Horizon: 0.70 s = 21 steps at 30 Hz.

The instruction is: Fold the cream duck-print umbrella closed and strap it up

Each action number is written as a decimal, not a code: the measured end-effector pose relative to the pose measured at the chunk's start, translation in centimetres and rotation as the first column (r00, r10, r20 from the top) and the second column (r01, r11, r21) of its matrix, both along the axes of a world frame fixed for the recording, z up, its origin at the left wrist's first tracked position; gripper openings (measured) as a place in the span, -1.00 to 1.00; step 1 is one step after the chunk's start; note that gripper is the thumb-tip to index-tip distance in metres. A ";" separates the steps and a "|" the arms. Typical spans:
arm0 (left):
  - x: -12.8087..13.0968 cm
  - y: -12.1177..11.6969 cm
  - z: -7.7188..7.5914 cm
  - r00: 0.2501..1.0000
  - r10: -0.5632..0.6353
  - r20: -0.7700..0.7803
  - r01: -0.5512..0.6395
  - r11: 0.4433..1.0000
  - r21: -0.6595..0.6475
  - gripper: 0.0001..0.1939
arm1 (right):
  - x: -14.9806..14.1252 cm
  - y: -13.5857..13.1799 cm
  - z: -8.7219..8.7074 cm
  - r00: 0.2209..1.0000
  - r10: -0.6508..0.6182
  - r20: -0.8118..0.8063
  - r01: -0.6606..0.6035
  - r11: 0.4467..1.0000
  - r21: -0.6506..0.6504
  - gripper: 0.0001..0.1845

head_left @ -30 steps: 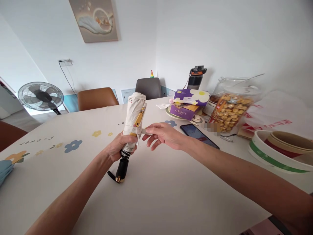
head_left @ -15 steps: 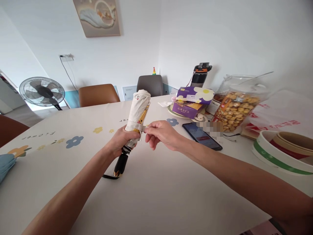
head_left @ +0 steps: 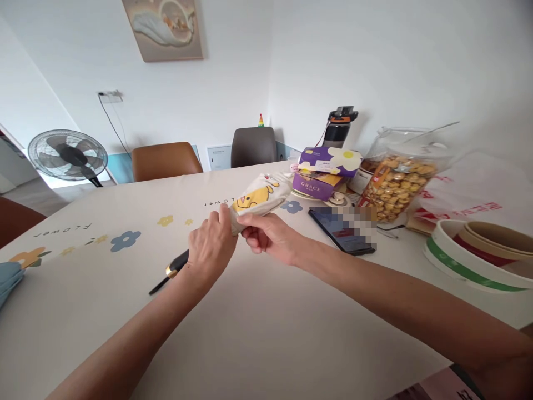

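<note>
A folded umbrella (head_left: 264,195), white with a yellow cartoon print, lies tilted in front of me, its top toward the far right. Its black handle (head_left: 179,263) with a gold ring and a strap sticks out at the lower left. My left hand (head_left: 212,241) is closed around the umbrella near the handle end, back of the hand up. My right hand (head_left: 270,236) pinches at the band around the umbrella, thumb on top, right beside the left fingers. The part of the band between the hands is mostly hidden.
A phone (head_left: 343,230) lies right of my right hand. Behind it stand purple boxes (head_left: 314,186), a black bottle (head_left: 339,128) and a snack jar (head_left: 395,186). Paper bowls (head_left: 441,258) are at the right. Light blue fabric (head_left: 10,278) lies at the left edge.
The umbrella has tipped from nearly upright to leaning far right and has rolled, showing the yellow print. My left hand has turned over with it; the right hand stays at the band.
</note>
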State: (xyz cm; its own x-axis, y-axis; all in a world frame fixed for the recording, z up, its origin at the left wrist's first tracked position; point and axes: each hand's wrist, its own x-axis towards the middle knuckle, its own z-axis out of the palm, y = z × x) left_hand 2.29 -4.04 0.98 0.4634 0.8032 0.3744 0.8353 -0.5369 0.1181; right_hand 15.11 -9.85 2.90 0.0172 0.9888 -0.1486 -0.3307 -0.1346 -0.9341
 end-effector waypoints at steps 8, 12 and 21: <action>-0.1 0.0 0.1 0.991 -0.073 -0.113 0.057 0.988 -0.144 -0.31 | -0.3 1.5 -3.1 0.985 -0.171 -0.011 0.169 0.982 -0.078 -0.66; -1.7 1.6 1.7 0.973 -0.162 0.168 0.228 0.805 -0.548 -0.09 | 1.7 1.1 -3.7 0.993 -0.106 0.058 0.107 0.994 -0.002 -0.68; -3.6 0.3 0.1 0.768 0.036 0.639 0.639 0.006 -0.769 -0.57 | 2.7 -1.2 -4.2 0.978 0.209 0.005 -0.209 0.977 0.048 -0.71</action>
State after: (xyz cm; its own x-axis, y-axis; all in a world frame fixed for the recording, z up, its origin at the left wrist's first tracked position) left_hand -1.33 -3.74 1.07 0.8579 0.3953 -0.3284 0.2948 0.1449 0.9445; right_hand 17.79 -11.10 -1.25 -0.1903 0.9766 -0.1006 -0.3006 -0.1555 -0.9410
